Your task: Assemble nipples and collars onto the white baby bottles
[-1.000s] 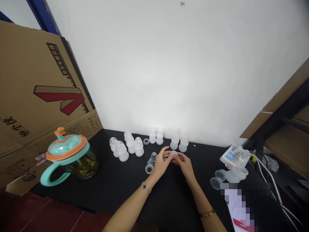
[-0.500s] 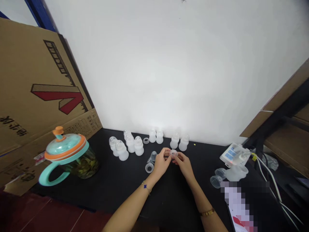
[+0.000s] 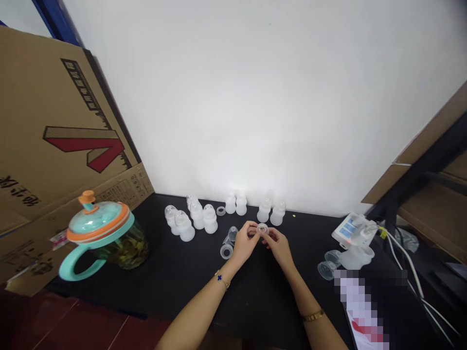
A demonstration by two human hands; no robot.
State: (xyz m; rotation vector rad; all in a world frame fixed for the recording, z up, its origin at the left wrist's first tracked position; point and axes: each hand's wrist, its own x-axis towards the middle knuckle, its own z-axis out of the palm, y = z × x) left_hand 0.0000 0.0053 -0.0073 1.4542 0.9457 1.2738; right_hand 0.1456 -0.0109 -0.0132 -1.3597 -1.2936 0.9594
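Observation:
Between the fingertips of both hands is a small translucent bottle collar ring (image 3: 262, 227), held just above the black table. My left hand (image 3: 245, 242) grips its left side and my right hand (image 3: 278, 243) its right side, thumbs at the near edge. Whether a nipple sits inside the ring is too small to tell. By my left wrist lie another collar ring (image 3: 226, 251) and clear caps (image 3: 232, 234). Beyond my hands stand white baby bottles (image 3: 278, 214), two on the right and two bottles (image 3: 241, 204) nearer the middle, with a loose ring (image 3: 221, 211) beside them.
Several capped bottles (image 3: 185, 227) stand left of centre. A large teal-lidded jug (image 3: 120, 243) is at the left, before a cardboard box (image 3: 32, 97). On the right are clear cups (image 3: 327, 270), a translucent bottle (image 3: 355, 257), a white box (image 3: 352, 231), cables (image 3: 408, 257) and a phone (image 3: 367, 321).
The ring has tilted slightly in my fingers so its round opening shows more. Both hands keep nearly the same place, and the view has shifted a little.

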